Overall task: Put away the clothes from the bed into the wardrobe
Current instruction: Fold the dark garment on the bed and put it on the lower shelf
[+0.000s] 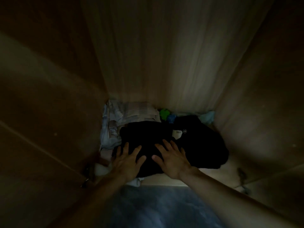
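A folded black garment lies on the floor of the wooden wardrobe. My left hand and my right hand both rest flat on its near part, fingers spread and straight. A second black garment with a small round logo and a white label lies just to the right, touching the first. The light is dim and the black cloth shows little detail.
Pale checked folded cloth is stacked at the back left. Small green and light blue items sit at the back. Wardrobe doors stand open on both sides, a hinge at the left. A blue floor lies below.
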A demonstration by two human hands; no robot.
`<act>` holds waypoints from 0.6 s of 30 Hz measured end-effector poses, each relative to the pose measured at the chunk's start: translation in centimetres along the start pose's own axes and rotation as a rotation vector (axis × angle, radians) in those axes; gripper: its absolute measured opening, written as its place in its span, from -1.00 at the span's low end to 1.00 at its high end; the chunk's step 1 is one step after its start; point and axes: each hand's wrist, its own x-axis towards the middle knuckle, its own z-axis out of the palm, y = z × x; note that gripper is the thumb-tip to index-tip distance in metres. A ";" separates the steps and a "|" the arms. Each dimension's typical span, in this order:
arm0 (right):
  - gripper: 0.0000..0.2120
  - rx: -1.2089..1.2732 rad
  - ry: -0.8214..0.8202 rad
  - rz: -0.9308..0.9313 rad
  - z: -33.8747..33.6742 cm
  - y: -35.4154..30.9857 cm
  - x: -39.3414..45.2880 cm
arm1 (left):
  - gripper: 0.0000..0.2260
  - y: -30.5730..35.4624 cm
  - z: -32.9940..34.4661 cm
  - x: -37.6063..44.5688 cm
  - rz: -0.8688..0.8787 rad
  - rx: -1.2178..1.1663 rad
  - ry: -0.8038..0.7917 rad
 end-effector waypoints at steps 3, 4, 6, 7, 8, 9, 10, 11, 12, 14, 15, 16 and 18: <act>-0.42 -0.027 -0.003 0.016 -6.3 -2.2 -5.9 | -0.52 2.0 -6.0 -6.2 0.007 -0.030 0.022; -0.43 -0.036 -0.012 0.019 -8.4 -3.0 -8.0 | -0.53 2.9 -8.3 -8.5 0.013 -0.053 0.019; -0.45 -0.044 -0.024 0.007 -12.8 -4.7 -12.1 | -0.54 4.6 -12.7 -13.0 0.030 -0.089 0.038; -0.45 -0.043 -0.024 -0.004 -14.8 -5.6 -14.1 | -0.52 5.1 -14.6 -15.1 0.046 -0.100 0.058; -0.46 -0.045 -0.021 -0.019 -16.8 -6.5 -16.0 | -0.45 5.6 -16.2 -17.0 0.063 -0.110 0.083; -0.46 -0.051 -0.014 -0.032 -18.5 -7.4 -17.7 | -0.32 5.9 -17.6 -18.8 0.079 -0.115 0.111; -0.46 -0.055 -0.007 -0.042 -20.2 -8.3 -19.3 | -0.20 6.1 -18.9 -20.4 0.089 -0.105 0.135; -0.46 -0.055 -0.001 -0.047 -21.8 -9.1 -21.0 | -0.17 6.2 -19.9 -21.9 0.088 -0.094 0.163; -0.45 -0.054 0.006 -0.049 -23.4 -9.9 -22.6 | -0.20 6.3 -21.0 -23.4 0.086 -0.089 0.196; -0.45 -0.040 0.014 -0.043 -26.2 -11.3 -25.8 | -0.28 7.2 -23.8 -27.0 0.085 -0.107 0.248; -0.45 -0.025 0.025 -0.039 -27.4 -12.0 -27.4 | -0.27 7.7 -25.4 -29.0 0.082 -0.116 0.255; -0.45 -0.009 0.044 -0.035 -28.6 -12.7 -29.1 | -0.24 8.0 -26.8 -30.9 0.072 -0.128 0.242; -0.45 0.009 0.101 -0.021 -30.6 -14.1 -32.6 | -0.23 8.4 -29.3 -34.6 0.059 -0.131 0.224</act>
